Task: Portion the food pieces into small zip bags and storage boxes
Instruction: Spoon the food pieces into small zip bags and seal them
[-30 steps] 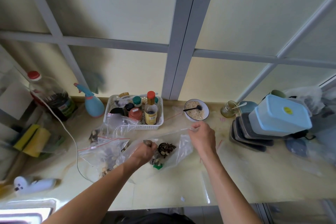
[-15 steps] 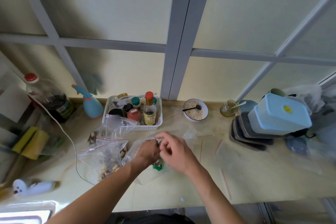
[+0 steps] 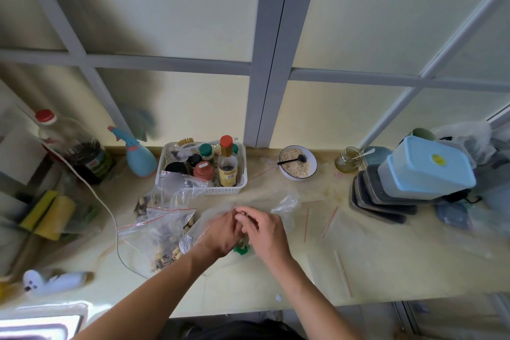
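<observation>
Hands (image 3: 220, 232) (image 3: 265, 229), grip pinching clear bag (image 3: 284, 203) of food pieces; filled zip bag (image 3: 160, 237) alongside.

One white basket (image 3: 237, 188), one oat bowl (image 3: 299, 174), one spray bottle (image 3: 139, 157), two light-blue storage boxes (image 3: 430, 171), two hands (image 3: 248, 232).

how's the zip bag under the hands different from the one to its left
The zip bag under both hands lies crumpled with both hands on it; the left zip bag lies untouched. The left bag shows a red zip strip and mixed pieces inside; the handled bag's contents are mostly hidden. Both are clear plastic.
</observation>
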{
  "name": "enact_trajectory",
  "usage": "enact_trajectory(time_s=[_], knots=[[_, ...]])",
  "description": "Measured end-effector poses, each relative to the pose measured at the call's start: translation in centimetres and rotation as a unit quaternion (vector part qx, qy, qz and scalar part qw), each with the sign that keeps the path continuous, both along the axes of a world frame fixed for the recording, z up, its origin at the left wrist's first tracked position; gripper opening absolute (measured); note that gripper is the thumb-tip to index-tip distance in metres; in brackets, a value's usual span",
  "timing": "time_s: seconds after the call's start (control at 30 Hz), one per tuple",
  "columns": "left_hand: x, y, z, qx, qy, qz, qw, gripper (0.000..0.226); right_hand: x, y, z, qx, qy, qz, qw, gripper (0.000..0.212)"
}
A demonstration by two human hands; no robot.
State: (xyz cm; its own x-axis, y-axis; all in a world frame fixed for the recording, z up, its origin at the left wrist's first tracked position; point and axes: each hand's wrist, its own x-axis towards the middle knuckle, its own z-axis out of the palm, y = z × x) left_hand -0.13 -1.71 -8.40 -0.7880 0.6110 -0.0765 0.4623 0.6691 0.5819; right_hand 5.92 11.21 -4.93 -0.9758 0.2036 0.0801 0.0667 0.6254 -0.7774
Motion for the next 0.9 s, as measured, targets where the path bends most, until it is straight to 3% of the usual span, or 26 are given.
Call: enact_trajectory(time_s=[0.07,0.17,0.37,0.53,0.6,0.77,0.9], knots=[[-0.3,-0.6,-0.3,0.011,0.012,0.027,1.000,0.050,0.1,0.6,0.1,-0.049,-0.032,-0.025,0.998,0.020],[-0.3,-0.6,-0.1,0.005,-0.013,0.076,0.997,0.037,0.1,1.2,0.2,-0.098,-0.077,-0.054,0.991,0.018],[0.3,0.1,-0.1,-0.024,-0.024,0.088,0.996,0.053,0.8,1.7,-0.6,-0.036,-0.011,-0.154,0.987,0.024],[1.0,0.3,-0.3,-0.003,0.038,0.137,0.990,0.037,2.2,2.7,-1.4,-0.048,-0.003,-0.214,0.976,0.037],[1.1,0.5,-0.3,-0.004,0.056,0.163,0.985,0.033,2.7,3.3,-1.9,-0.055,-0.021,-0.236,0.970,0.031],[1.8,2.0,0.0,0.036,-0.029,0.249,0.967,0.014,4.2,4.0,-2.5,-0.093,-0.044,-0.283,0.954,0.019],[1.7,2.5,0.6,0.025,-0.093,0.263,0.960,0.032,5.5,5.0,-2.3,-0.171,-0.060,-0.301,0.936,0.017]])
